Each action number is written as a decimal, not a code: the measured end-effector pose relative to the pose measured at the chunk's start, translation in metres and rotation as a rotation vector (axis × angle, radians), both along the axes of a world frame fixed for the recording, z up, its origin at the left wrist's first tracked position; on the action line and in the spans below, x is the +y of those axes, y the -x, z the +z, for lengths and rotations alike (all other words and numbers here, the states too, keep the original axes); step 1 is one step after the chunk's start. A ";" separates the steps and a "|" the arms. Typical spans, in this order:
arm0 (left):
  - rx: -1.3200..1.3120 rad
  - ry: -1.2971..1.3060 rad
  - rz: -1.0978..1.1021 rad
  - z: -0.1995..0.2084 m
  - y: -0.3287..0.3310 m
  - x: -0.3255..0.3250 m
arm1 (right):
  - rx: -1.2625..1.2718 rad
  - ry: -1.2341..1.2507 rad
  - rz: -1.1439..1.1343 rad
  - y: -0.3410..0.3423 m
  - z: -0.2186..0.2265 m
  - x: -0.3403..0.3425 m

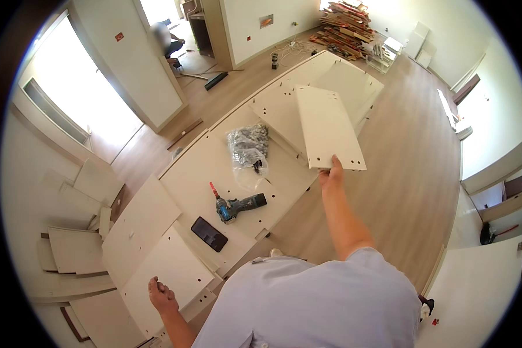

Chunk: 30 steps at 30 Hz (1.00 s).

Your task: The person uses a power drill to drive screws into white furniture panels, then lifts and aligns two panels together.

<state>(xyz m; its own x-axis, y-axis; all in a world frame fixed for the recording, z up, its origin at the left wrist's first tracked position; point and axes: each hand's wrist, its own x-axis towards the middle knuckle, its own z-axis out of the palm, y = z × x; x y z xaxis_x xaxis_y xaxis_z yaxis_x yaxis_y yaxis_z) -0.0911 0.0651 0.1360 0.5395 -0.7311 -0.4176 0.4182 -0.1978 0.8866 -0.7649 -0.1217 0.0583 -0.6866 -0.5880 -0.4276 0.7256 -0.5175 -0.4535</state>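
My right hand (332, 176) grips the near edge of a white furniture panel (329, 124) with drilled holes, thumb on its upper face. The panel is tilted and reaches away over the far part of the large white boards. My left hand (163, 297) is held over a smaller white panel (174, 264) at the lower left. Its fingers are curled in, and whatever they may hold is hidden. Between my hands, a blue and black cordless driver (232, 207) with a red-tipped bit lies beside a black phone (209, 234). Past them lies a clear plastic bag of small hardware (249, 149).
Pegs stand up from the far board (345, 81). White panels (75, 249) lean and lie along the left wall. A pile of wood strips (347, 29) fills the far corner. Another person (169, 43) is in the far doorway. Wood-look floor (406, 168) runs along the right.
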 end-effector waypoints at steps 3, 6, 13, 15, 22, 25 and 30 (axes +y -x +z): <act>-0.044 0.021 0.018 0.011 0.004 0.008 | -0.084 0.070 -0.090 0.017 -0.004 -0.041; -0.112 -0.009 0.040 0.016 -0.005 0.025 | -0.163 0.011 -0.148 0.017 0.002 -0.084; -0.183 -0.057 0.134 0.030 -0.004 0.054 | -0.271 0.046 -0.171 0.032 -0.020 -0.152; -0.182 -0.050 0.143 0.031 -0.002 0.055 | -0.275 0.031 -0.153 0.034 -0.029 -0.164; -0.197 -0.098 0.138 0.035 0.011 0.044 | -0.262 -0.140 0.080 0.007 -0.038 -0.179; -0.194 -0.075 0.086 0.033 0.019 0.028 | -0.215 -0.206 0.250 0.011 -0.048 -0.172; -0.167 -0.076 0.042 0.024 0.017 0.018 | -0.097 -0.335 0.525 0.017 -0.049 -0.157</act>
<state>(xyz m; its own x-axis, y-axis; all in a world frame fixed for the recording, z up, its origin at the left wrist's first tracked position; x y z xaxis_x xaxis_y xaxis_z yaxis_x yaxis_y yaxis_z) -0.1080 0.0828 0.1599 0.6356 -0.6761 -0.3728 0.2755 -0.2525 0.9276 -0.7819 -0.2790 0.0094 -0.2919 -0.6594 -0.6929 0.8902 0.0777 -0.4490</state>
